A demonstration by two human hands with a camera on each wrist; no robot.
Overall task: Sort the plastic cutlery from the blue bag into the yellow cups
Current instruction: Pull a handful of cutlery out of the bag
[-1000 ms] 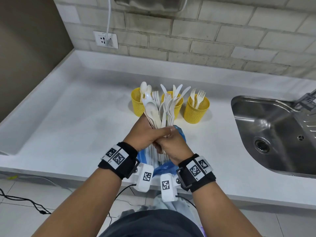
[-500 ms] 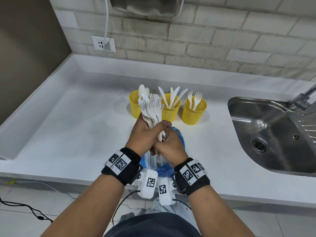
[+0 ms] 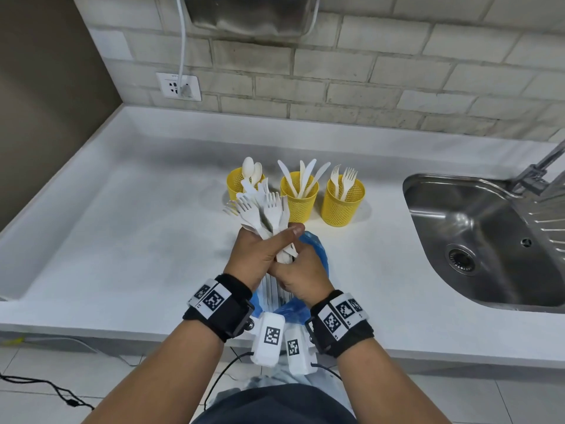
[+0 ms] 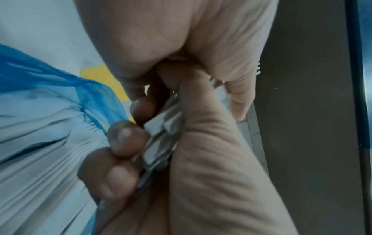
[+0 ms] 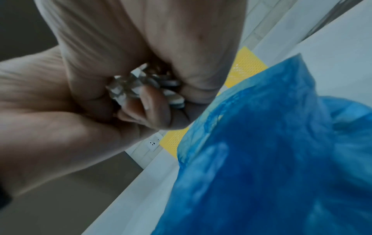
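Observation:
My left hand grips a bundle of white plastic cutlery; its fork heads fan out up and to the left. Just below, my right hand curls round the bundle's handle ends. The handles show pinched between fingers in the left wrist view. The blue bag lies on the counter under both hands, more white handles showing inside it. Behind stand three yellow mesh cups: the left one holds spoons, the middle one knives, the right one forks.
A steel sink with a tap lies to the right. The white counter has a raised edge at the left and back. A wall socket with a cord sits on the brick wall.
The bundle has turned in my two hands and sunk lower. A spoon bowl faced me before; fork heads now fan out to the left. Both hands keep their hold.

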